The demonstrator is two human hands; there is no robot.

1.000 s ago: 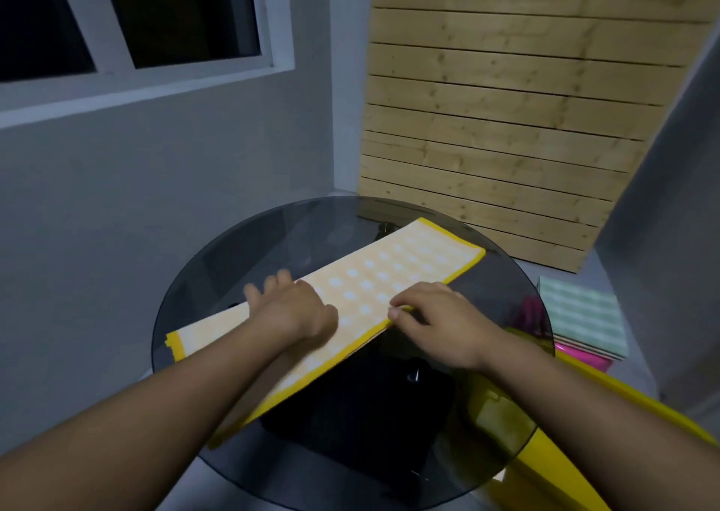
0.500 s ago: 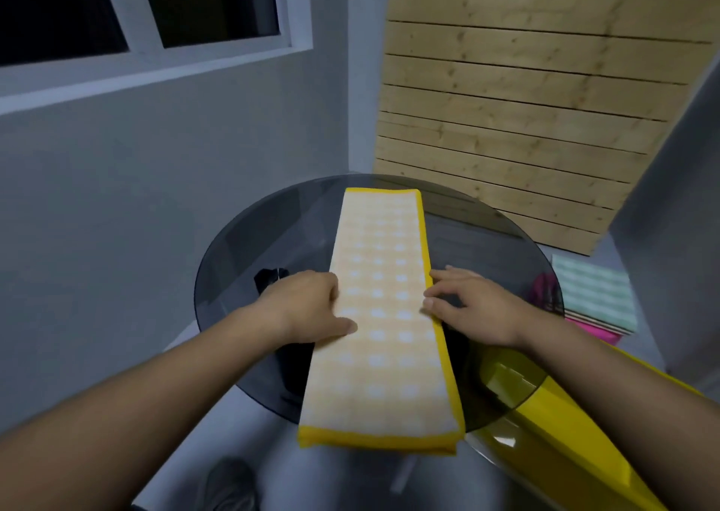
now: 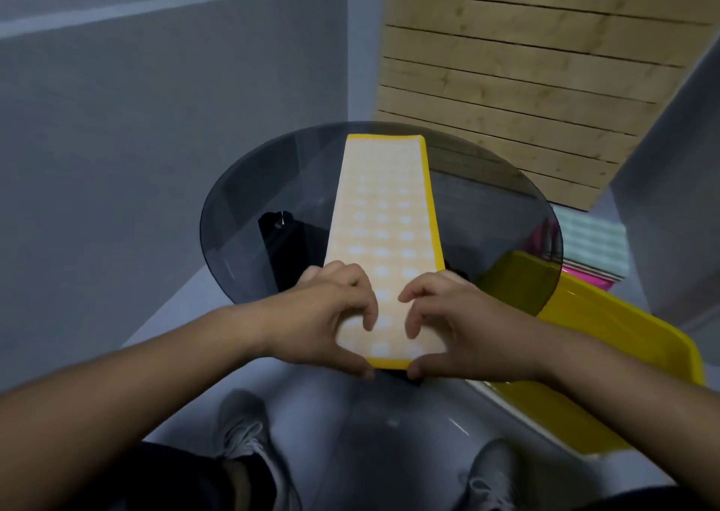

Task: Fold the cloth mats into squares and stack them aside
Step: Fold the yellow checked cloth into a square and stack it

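Observation:
A yellow-edged cloth mat [image 3: 385, 214] with pale checks lies folded into a long strip, running straight away from me across the round dark glass table [image 3: 249, 206]. Its near end hangs over the table's front edge. My left hand [image 3: 331, 315] pinches the near left corner of the strip, thumb under the yellow hem. My right hand [image 3: 452, 315] pinches the near right corner the same way. Off the table's right side lies a stack of folded mats [image 3: 592, 241], a pale green one on top of pink ones.
A yellow plastic bin [image 3: 607, 339] sits low at the right, partly under the table's rim. A wooden slat panel [image 3: 526, 66] leans behind the table, and a grey wall [image 3: 156, 140] is to the left. My shoes [image 3: 241, 428] show below on the grey floor.
The strip was turned from lying diagonally to pointing straight away from me. Both hands slid from its middle back to its near end and took hold of the corners.

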